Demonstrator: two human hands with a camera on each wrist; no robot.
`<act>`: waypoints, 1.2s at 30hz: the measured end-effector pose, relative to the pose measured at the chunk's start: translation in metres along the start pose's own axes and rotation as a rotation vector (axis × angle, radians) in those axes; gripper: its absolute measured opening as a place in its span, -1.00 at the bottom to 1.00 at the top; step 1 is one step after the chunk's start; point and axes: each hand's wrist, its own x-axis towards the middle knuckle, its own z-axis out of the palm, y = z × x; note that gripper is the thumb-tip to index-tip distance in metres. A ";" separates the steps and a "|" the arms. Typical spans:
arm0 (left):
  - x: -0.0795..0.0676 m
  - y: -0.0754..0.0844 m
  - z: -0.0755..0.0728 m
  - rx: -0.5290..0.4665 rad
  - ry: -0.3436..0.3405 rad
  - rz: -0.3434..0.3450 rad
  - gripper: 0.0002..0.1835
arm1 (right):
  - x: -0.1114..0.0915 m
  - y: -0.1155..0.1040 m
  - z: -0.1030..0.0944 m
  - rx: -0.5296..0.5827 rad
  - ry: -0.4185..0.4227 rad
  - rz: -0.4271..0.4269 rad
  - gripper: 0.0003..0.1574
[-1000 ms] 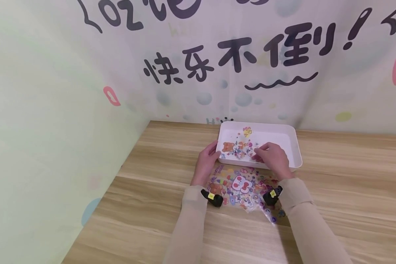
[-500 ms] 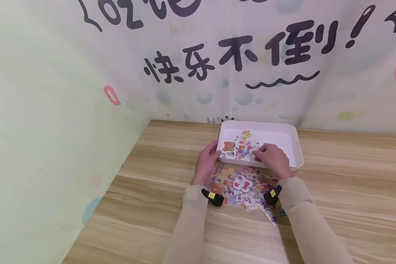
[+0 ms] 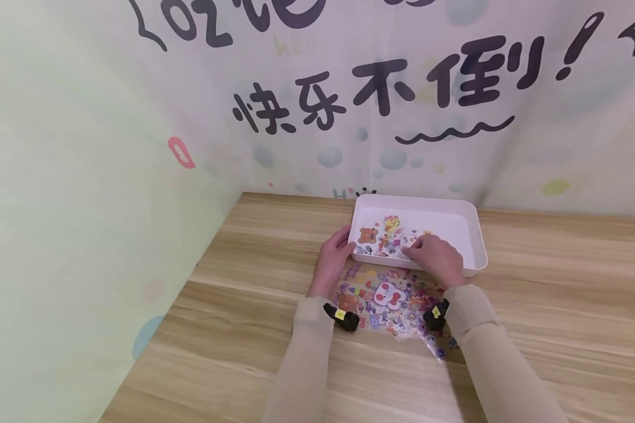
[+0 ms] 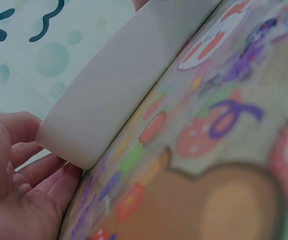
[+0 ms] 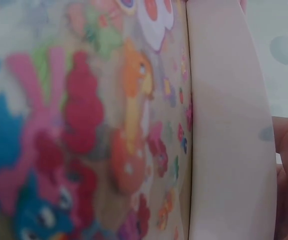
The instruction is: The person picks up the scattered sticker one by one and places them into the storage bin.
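Note:
A white tray (image 3: 468,235) stands at the back of the table with loose colourful stickers in its left half. A brown bear sticker (image 3: 367,235) lies near the tray's left end. My left hand (image 3: 331,258) grips the tray's near left corner, thumb at the rim and fingers along the outer wall. The left wrist view shows those fingers (image 4: 39,170) against the white wall. Inside the tray, my right hand (image 3: 438,258) has its thumb and fingers bent together at the edge of a pale round sticker (image 3: 408,240). Its fingertips are partly hidden, and the tray wall covers most of it in the right wrist view.
Clear sheets printed with cartoon stickers (image 3: 388,295) lie on the wooden table (image 3: 233,329) before the tray, under both wrists. Black wrist cameras (image 3: 344,318) hang close over them. A printed cloth (image 3: 317,158) rises right behind the tray.
The right fingers stay in the tray, shifting slightly at the pale sticker, which now shows more. The yellow sticker has slid toward the near side. The left hand stays at the tray's corner.

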 end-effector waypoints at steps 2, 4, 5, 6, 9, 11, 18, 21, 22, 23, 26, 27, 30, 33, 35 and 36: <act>0.000 0.000 0.000 0.001 -0.002 -0.002 -0.54 | 0.001 0.000 0.001 -0.006 0.000 0.004 -0.51; 0.000 0.000 0.000 0.001 -0.001 -0.003 -0.53 | 0.001 0.000 0.001 -0.013 0.001 0.005 -0.51; 0.000 0.000 0.000 0.000 0.000 -0.006 -0.53 | 0.002 0.000 0.002 -0.017 0.000 0.004 -0.50; 0.000 0.000 0.000 0.001 0.000 -0.008 -0.53 | 0.002 -0.001 0.002 -0.020 0.000 0.002 -0.50; 0.000 0.001 -0.001 0.002 0.002 -0.017 -0.53 | 0.003 -0.001 0.002 -0.035 0.002 -0.001 -0.50; 0.000 0.001 -0.001 0.002 0.002 -0.018 -0.54 | 0.003 -0.001 0.002 -0.043 0.002 -0.001 -0.50; -0.001 0.002 -0.001 0.001 0.002 -0.014 -0.54 | 0.002 -0.003 0.002 -0.059 0.000 0.002 -0.50; -0.001 0.001 0.000 0.005 0.004 -0.018 -0.55 | 0.002 -0.003 0.002 -0.059 0.001 -0.001 -0.51; -0.001 0.001 0.000 0.007 0.005 -0.019 -0.55 | 0.002 -0.003 0.002 -0.062 0.004 -0.001 -0.52; -0.001 0.001 0.000 0.006 0.007 -0.020 -0.55 | 0.003 -0.003 0.002 -0.064 0.005 -0.003 -0.53; 0.000 0.000 -0.001 0.008 0.012 -0.023 -0.55 | 0.003 -0.004 0.002 -0.070 0.004 -0.009 -0.53; 0.000 0.000 -0.001 0.008 0.013 -0.022 -0.55 | 0.003 -0.004 0.002 -0.072 0.002 -0.011 -0.53; 0.001 0.000 -0.001 0.007 0.016 -0.022 -0.55 | 0.004 -0.005 0.001 -0.080 -0.001 -0.015 -0.53; 0.001 -0.001 -0.001 0.008 0.015 -0.023 -0.55 | 0.004 -0.005 0.001 -0.084 -0.011 -0.013 -0.52; 0.001 -0.001 -0.001 0.014 0.014 -0.027 -0.55 | 0.004 -0.004 0.001 -0.086 -0.013 -0.011 -0.53; 0.001 -0.001 -0.001 0.014 0.014 -0.026 -0.55 | 0.004 -0.004 0.001 -0.088 -0.012 -0.010 -0.53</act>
